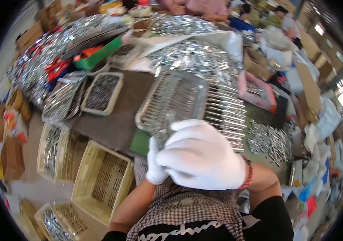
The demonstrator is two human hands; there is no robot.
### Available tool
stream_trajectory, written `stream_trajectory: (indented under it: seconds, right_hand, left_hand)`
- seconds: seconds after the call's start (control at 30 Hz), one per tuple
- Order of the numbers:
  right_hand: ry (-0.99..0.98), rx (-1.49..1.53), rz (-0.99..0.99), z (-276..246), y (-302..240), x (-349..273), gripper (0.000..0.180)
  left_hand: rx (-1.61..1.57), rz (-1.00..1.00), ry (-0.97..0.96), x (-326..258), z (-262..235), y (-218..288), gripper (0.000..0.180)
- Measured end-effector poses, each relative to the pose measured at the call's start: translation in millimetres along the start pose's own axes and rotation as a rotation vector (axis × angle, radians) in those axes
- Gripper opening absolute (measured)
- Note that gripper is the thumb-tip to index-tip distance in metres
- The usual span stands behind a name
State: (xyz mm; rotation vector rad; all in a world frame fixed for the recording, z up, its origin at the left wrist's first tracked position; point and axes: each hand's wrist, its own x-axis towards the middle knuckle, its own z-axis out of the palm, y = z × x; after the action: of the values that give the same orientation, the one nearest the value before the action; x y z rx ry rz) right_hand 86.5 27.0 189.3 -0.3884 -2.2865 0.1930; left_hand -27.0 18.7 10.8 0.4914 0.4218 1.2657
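A broad worktop of dark brown and green surfaces (115, 120) carries a wide, glinting heap of flat silvery metal pieces (187, 52) at its far side. A deep cream plastic crate with slotted walls (109, 174) stands near the worktop's left front edge. Just beyond the hands lies a see-through rectangular plastic tray (195, 105), holding slim silvery pieces in rows; touching or just beside its right edge runs a column of shiny metal rods (224, 116). The white-gloved right hand (203, 154), fingers curled, partly covers the white-gloved left hand (156, 162), whose thumb points up. Between their fingertips is a blurred greyish patch; I cannot tell whether either hand pinches anything
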Motion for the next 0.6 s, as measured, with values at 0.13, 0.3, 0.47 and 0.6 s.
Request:
stream_trajectory:
  seconds: [0.13,0.3,0.47,0.6]
  right_hand:
    - [0.078,-0.018,0.009,3.5,4.2,-9.9,0.024]
    - [0.166,0.027,0.158,5.1,11.1,-16.3,0.014]
    - [0.015,-0.040,0.140,2.9,-1.0,-11.2,0.017]
    - [-0.024,-0.105,0.139,7.0,4.2,-21.2,0.015]
  left_hand:
    - [0.042,-0.051,-0.057,21.2,2.5,-3.2,0.040]
    - [0.114,-0.047,-0.070,7.7,-5.8,-18.2,0.042]
    - [0.189,0.018,-0.012,13.9,-10.0,-10.6,0.045]
    - [0.254,0.097,0.075,2.8,-22.1,-18.9,0.047]
